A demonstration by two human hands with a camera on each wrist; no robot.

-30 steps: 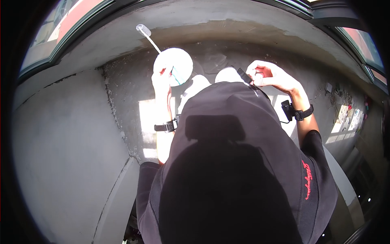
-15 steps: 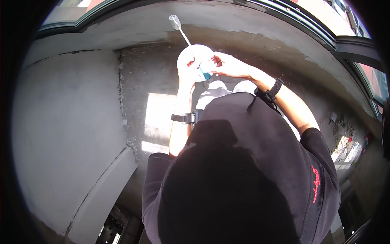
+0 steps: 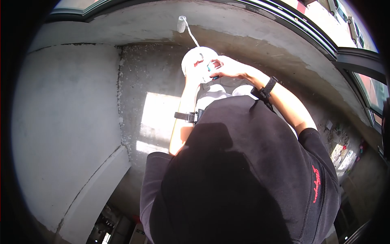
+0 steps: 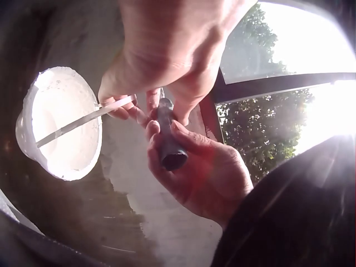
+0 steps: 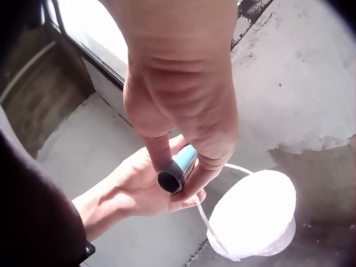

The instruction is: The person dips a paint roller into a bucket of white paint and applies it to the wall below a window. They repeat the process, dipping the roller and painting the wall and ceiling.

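Observation:
My left hand (image 3: 193, 75) holds the curved handle strap (image 4: 83, 119) of a small white bucket (image 4: 25, 134), which hangs tilted beside the fingers in the left wrist view. The bucket's inside looks white and is washed out by sunlight. With thumb and fingers my right hand (image 3: 230, 67) grips the teal, dark-ended grip (image 5: 186, 158) of a paint roller. This grip lies across my left palm, where the left fingers are partly hidden. The pale roller sleeve (image 3: 181, 26) sticks out beyond the bucket on a thin rod (image 3: 192, 37).
Ahead runs a low grey wall (image 3: 243, 22) under a window frame (image 3: 308, 26). Another plastered wall (image 3: 73, 122) stands on the left. Sunlit patches mark the concrete floor (image 3: 136, 73), and debris (image 3: 341, 152) lies at the right. My knees (image 3: 213, 91) are below the hands.
My right hand has moved left from beside the right knee to the roller's grip. The bucket and left hand have shifted right in view, and the roller sleeve has turned.

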